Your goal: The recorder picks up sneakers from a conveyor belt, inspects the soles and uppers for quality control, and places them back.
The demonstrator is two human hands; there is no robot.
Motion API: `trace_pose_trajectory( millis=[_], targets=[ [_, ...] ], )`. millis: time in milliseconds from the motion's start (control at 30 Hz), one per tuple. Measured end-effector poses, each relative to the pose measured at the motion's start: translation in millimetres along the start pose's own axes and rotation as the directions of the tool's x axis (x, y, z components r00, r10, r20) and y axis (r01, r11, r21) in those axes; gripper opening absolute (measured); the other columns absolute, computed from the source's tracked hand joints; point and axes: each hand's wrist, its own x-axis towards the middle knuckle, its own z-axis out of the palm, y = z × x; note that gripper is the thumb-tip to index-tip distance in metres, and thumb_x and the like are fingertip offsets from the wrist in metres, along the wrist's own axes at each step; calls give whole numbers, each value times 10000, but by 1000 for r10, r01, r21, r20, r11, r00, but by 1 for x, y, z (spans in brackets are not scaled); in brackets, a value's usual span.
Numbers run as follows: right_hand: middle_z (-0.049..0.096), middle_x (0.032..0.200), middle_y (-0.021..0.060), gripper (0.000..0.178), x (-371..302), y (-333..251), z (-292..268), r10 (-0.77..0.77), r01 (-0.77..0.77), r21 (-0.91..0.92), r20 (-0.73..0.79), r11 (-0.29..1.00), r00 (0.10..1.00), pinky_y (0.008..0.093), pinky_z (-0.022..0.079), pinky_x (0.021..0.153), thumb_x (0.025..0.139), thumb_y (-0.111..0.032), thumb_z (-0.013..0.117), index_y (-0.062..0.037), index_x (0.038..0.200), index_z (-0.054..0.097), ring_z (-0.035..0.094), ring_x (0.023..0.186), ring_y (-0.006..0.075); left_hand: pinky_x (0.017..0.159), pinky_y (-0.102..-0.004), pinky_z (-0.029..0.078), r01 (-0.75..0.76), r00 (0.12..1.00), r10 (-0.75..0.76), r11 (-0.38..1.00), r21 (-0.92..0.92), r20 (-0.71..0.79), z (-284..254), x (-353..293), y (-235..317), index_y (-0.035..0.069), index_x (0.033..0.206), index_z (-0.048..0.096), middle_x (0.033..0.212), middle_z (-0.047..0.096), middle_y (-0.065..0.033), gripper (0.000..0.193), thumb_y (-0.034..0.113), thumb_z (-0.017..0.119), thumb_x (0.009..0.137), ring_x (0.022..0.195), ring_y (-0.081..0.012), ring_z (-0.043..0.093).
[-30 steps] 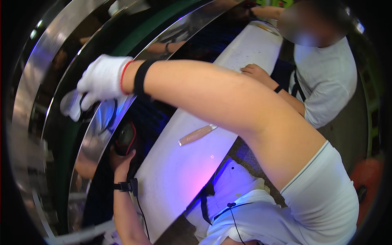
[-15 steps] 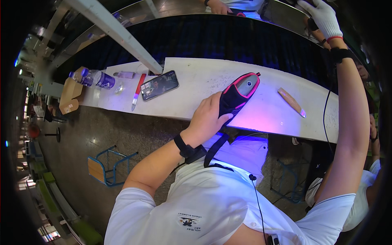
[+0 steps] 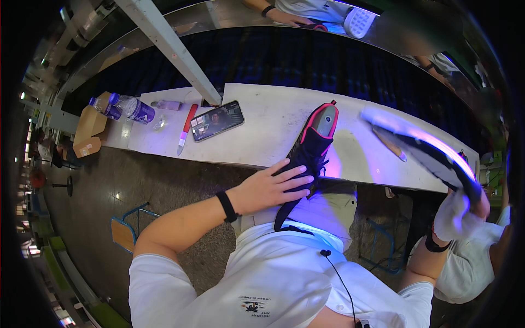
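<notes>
A black shoe [image 3: 309, 143] with pink lining and a grey last inside stands at the table's front edge, its toe toward me. My left hand [image 3: 273, 187] lies across the toe, fingers spread over the upper. On the right, my right hand [image 3: 459, 214], in a white glove, is closed around one end of what looks like a shoe sole [image 3: 421, 147]. The sole is pale-edged with a darker face, tilted above the table and blurred by motion. It partly covers a wooden-handled knife [image 3: 389, 143] on the table. Shoe and sole are apart.
On the white table [image 3: 262, 131] to the left lie a phone [image 3: 217, 121], a red-handled knife [image 3: 187, 130] and plastic bottles [image 3: 136, 108] near a cardboard box [image 3: 90, 131]. A metal post [image 3: 169, 52] rises behind the phone. A dark conveyor belt [image 3: 306, 60] runs beyond; other people sit nearby.
My right hand has come down from the far upper right and now holds the sole. The shoe has turned more upright in view, toe nearer me. My left hand's fingers have spread across it.
</notes>
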Motion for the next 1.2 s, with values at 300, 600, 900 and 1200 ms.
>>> trace_pose_trajectory(
  millis=[300, 600, 900, 1200],
  targets=[
    [712, 1080, 72, 223, -58, 8, 23, 704, -688, 191, -25, 700, 710, 294, 519, 928, 1039, -116, 665, 39, 1198, 640, 659, 963, 126, 1144, -509, 515, -69, 839, 21, 995, -68, -544, -39, 95, -15, 48, 1265, 648, 1299, 725, -137, 471, -17, 775, 816, 1240, -345, 690],
    [713, 1031, 97, 341, -79, -20, 64, 772, -647, 472, -126, 599, 622, 368, 554, 942, 955, -258, 814, -10, 1059, 604, 682, 933, 169, 967, -373, 588, 90, 623, -557, 749, -656, -550, -71, 121, 30, -32, 1235, 569, 1223, 697, -221, 467, 29, 851, 867, 1110, -278, 731],
    [525, 1540, 300, 356, -52, -24, 101, 586, -721, 492, 428, 488, 689, 544, 418, 1193, 772, -160, 923, -85, 950, 624, 542, 1424, 398, 986, -473, 594, -147, 689, -250, 872, -468, -681, -45, 105, 37, 65, 1081, 478, 1334, 577, -311, 424, -84, 808, 861, 1167, -425, 693],
    [639, 1426, 284, 360, -76, -39, 140, 586, -614, 542, 252, 575, 771, 448, 484, 1109, 836, -156, 908, -34, 948, 588, 594, 1357, 319, 1113, -474, 470, -155, 695, -487, 618, -771, -530, -42, 72, 74, 14, 1163, 490, 1482, 498, -452, 333, 210, 725, 1030, 1355, -405, 600]
  ],
)
